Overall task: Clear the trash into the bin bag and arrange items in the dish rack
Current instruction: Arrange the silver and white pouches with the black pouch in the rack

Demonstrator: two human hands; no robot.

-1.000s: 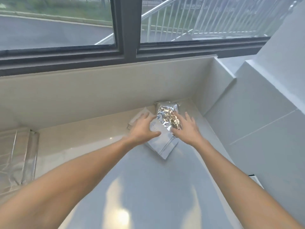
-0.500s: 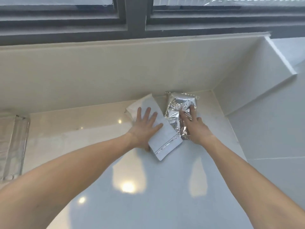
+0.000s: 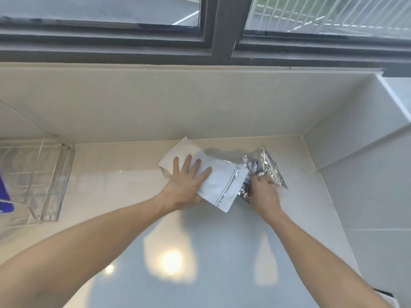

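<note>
A flat white zip pouch [image 3: 219, 185] lies on the glossy countertop [image 3: 200, 252] near the back wall. My left hand [image 3: 185, 183] presses flat on it with fingers spread, thumb tucked under its near edge. To its right is a crumpled silver foil wrapper [image 3: 268, 165]. My right hand [image 3: 262, 190] has its fingers curled into the foil and grips it. Part of the foil is hidden under that hand.
A clear dish rack with wire bars [image 3: 37, 178] stands at the left against the wall. A blue object [image 3: 5, 196] shows at the left edge. The white side wall [image 3: 355, 174] closes the corner on the right. A window [image 3: 222, 23] runs above.
The right hand's fingers went from lying on the foil to curled and gripping it. The pouch has turned and slid a little under my left hand. The view has shifted, showing more of the dish rack.
</note>
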